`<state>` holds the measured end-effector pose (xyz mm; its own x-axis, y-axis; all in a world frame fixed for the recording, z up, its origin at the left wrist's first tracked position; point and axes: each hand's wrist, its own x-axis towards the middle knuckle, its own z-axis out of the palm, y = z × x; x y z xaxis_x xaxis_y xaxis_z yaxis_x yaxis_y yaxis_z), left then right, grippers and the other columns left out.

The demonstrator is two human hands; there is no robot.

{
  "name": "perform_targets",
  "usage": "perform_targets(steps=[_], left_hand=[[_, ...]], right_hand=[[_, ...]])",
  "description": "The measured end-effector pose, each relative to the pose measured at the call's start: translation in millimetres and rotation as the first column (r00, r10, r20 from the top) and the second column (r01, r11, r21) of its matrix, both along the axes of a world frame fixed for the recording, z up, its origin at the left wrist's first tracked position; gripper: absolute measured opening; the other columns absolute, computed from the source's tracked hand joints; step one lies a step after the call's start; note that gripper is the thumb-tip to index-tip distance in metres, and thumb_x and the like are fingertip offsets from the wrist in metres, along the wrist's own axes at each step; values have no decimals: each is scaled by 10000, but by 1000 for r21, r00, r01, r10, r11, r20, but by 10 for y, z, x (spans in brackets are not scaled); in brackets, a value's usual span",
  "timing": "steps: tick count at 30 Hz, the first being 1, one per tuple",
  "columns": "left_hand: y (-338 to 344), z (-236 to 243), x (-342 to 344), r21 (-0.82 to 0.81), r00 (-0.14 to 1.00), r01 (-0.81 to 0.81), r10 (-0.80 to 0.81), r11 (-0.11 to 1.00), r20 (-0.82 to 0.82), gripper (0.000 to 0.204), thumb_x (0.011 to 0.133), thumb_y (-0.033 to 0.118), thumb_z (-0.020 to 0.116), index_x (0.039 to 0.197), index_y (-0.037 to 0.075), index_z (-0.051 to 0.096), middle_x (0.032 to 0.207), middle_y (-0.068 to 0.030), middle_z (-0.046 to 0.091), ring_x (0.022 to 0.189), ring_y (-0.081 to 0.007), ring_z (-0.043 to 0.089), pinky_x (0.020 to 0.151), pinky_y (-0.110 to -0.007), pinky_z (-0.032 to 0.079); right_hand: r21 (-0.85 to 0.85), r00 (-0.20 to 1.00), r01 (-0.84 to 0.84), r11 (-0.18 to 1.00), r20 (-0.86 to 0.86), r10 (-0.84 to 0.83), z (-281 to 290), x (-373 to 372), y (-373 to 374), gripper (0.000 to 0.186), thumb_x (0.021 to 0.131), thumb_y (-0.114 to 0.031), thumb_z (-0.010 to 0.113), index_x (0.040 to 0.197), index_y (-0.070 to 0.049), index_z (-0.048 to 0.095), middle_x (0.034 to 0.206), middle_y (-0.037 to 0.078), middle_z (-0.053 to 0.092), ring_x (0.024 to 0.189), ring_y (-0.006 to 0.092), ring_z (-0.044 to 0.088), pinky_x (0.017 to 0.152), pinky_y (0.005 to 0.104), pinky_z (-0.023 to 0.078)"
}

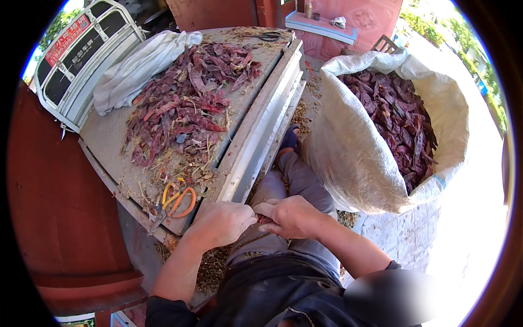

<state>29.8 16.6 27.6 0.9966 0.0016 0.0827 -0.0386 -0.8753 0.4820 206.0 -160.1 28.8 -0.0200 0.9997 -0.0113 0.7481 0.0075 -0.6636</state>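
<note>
My left hand [226,220] is closed near the bed's front corner, its fingertips pinched at the near end of a small dried red chili [265,219]. My right hand [289,217] grips that chili, which is mostly hidden by my fingers. A loose pile of dried red chilies [185,92], mixed with stems and debris, lies on the metal truck bed [253,60]. Shears with orange and yellow handles [183,204] rest by my left hand. To my right stands a large white woven sack [340,158], its rolled top open on dark red dried chilies [387,114].
A white crumpled sack [125,76] lies beside a white metal rack [81,65] at the left. Red panels [60,191] are at the left edge. A pink tiled wall with a ledge [321,27] is behind. My legs [299,180] are below, with scattered debris on the ground.
</note>
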Motion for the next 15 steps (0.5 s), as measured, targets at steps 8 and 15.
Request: perform_targets(steps=[8,15], left_hand=[[48,50,30,-319,992,50,-85,946,-95,282,1024,282,615,880,42,654,773,-146,666,748,-353,661,697,-451,509],[-46,-89,11,-819,985,-87,-74,567,-156,365,1072,272,581,810,28,648,731,-31,649,694,-143,603,642,-323,476]], right_hand=[[153,952,-80,985,-281,121,-137,76,21,220,994,-280,701,1055,-71,667,907,91,689,785,334,669,694,417,536],[-262,324,-3,965,-913,-247,-247,-151,-169,283,1040,-301,678,1012,-19,680,820,-8,654,721,104,605,615,306,487]])
